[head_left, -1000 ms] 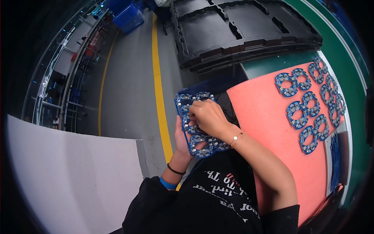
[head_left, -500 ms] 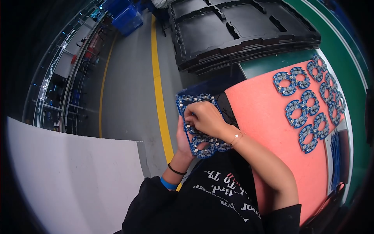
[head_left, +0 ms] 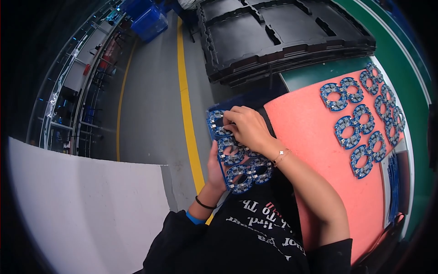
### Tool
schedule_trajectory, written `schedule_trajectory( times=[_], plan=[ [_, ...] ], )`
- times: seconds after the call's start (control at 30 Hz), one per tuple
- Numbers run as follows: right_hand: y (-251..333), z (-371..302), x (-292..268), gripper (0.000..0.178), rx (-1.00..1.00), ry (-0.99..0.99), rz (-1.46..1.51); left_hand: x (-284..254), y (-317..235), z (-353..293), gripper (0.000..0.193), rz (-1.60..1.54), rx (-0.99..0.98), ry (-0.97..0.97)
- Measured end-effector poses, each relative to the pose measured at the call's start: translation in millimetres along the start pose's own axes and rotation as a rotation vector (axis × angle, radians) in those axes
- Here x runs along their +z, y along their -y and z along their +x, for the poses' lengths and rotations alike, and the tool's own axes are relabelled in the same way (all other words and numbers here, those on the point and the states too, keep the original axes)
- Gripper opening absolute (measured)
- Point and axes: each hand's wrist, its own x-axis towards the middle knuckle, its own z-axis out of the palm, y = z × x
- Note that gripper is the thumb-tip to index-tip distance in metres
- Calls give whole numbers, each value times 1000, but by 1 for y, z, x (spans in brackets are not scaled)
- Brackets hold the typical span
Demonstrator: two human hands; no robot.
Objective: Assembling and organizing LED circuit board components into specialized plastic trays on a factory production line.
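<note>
A blue circuit board panel, made of several joined ring-shaped boards with small parts on them, is held tilted in front of my body. My left hand grips its left edge, with most of the fingers hidden underneath. Over the far end of the panel, my right hand is closed in a pinch, its fingertips against a far ring. Whatever may be between those tips is hidden. Through two of the nearer ring holes, skin colour shows.
On my right, several paired ring-shaped circuit boards lie on a pink mat. Stacked black trays stand beyond it on a green surface. A white surface is at left, a yellow floor line beside it. Blue bins stand far off.
My right hand has moved from the middle of the panel to its far end, uncovering the middle rings. The panel has shifted slightly toward my body.
</note>
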Motion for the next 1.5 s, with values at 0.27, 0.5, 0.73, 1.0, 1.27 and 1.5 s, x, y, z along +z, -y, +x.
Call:
schedule_trajectory(
  times=[0.27, 0.5, 0.73, 1.0, 1.27, 1.5],
  plan=[
    [-4, 4, -1, 14, 228, -154, 164, 30, 5, 0, 69, 91, -7, -177],
    [-2, 3, -4, 12, 108, -95, 25, 16, 7, -4, 69, 136, -68, -187],
    [5, 0, -2, 20, -120, -94, -251, 12, 12, -4, 70, 10, -75, -132],
    [5, 2, 2, 12, -46, -130, 108, 16, 14, -2, 70, -12, -99, -153],
    [2, 1, 1, 7, 67, 1, 42, 9, 16, -1, 71, -68, -114, -93],
    [-6, 4, -4, 9, 202, -187, 177, 19, 11, 4, 69, -61, -35, -157]
  ],
)
